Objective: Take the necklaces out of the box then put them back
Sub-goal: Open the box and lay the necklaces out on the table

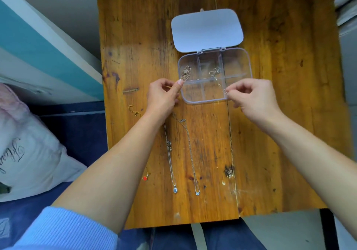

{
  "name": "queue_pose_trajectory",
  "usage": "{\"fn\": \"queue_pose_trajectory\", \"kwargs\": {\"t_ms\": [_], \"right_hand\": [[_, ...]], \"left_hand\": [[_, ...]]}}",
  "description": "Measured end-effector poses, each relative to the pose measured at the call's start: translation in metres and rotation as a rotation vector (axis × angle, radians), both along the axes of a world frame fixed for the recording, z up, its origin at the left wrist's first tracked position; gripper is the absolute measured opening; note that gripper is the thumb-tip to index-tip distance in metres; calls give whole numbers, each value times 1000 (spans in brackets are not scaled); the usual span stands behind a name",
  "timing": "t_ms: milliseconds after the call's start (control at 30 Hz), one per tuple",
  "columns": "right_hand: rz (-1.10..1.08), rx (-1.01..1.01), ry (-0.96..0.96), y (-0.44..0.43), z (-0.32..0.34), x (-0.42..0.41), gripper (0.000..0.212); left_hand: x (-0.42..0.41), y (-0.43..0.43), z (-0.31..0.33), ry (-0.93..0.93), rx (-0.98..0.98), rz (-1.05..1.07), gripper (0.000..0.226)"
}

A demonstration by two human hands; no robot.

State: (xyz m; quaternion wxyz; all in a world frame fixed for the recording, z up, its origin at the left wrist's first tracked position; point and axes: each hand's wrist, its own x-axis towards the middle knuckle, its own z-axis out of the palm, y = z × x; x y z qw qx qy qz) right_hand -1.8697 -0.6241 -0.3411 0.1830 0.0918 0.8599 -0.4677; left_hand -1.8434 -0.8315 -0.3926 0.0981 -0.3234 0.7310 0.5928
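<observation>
Three necklaces [181, 153]: thin chains, stretched out on table.
Left hand [164, 95]: fingers curled, thumb pressing box edge.
Box [239, 66]: clear plastic, compartmented, rounded; lid open.
Right hand [253, 99]: pinching fine chain [217, 77] over box.
Table [280, 114]: worn varnished wood.

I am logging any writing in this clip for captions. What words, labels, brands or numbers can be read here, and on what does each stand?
Pillow, at the left edge: dark cursive embroidery, cut off by the frame; too partial to read with confidence.
Box and its open lid: no label or brand visible.
Necklace pendants on the wooden table: too small to show any marking.
</observation>
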Motion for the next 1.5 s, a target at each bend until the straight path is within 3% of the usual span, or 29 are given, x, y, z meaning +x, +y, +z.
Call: {"fn": "queue_pose_trajectory", "kwargs": {"t_ms": [67, 167, 300, 367, 500, 733, 867, 1033, 1167, 1500], "right_hand": [[-111, -114, -98, 9, -3, 22, 15], [-277, -263, -226, 19, -10, 45, 13], [-476, -441, -352, 28, -13, 59, 10], [-521, -508, -393, 32, -9, 64, 8], [-552, -594, -426, 45, -2, 68, 8], [-598, -750, -495, 68, 2, 72, 11], [-609, -791, -518, 73, 1, 73, 11], [-617, -820, -529, 77, 2, 73, 11], [-651, -840, -532, 89, 3, 76, 11], [-709, -787, -536, 95, 1, 103, 13]], "left_hand": [[-2, -1, 2, 9, -112, 4, 27], [-6, 5, 13, 69, -482, -80, 27], [-10, 32, 32, 348, -742, -420, 19], [-14, 49, 34, 416, -733, -702, 27], [-20, 80, 32, 331, -780, -1133, 45], [-36, 90, 35, 362, -775, -1129, 20], [-35, 96, 35, 394, -778, -1225, 28], [-30, 100, 25, 387, -756, -1215, 19], [-32, 89, 34, 358, -609, -1096, 25], [-14, 23, 86, -61, 399, -746, 33]]}}
